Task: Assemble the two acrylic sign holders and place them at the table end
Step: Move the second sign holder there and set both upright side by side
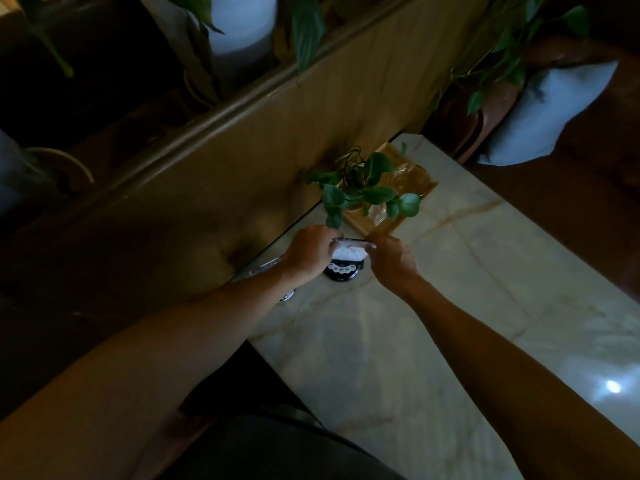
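Note:
A clear acrylic sign holder (350, 251) with a white card in it stands upright over a round black base (343, 271) on the marble table (450, 306). My left hand (310, 252) grips its left top edge and my right hand (389, 259) pinches its right top edge. A second clear acrylic piece (263, 268) lies by the wall under my left wrist, with another dark round base (286, 296) partly hidden by my left forearm.
A wooden tray (391, 216) with a small potted plant (360, 188) and a glass (410, 178) sits just beyond the hands at the table's far end. A wood-panelled wall (242, 168) runs along the left. A brown sofa with a pale cushion (550, 112) is at far right.

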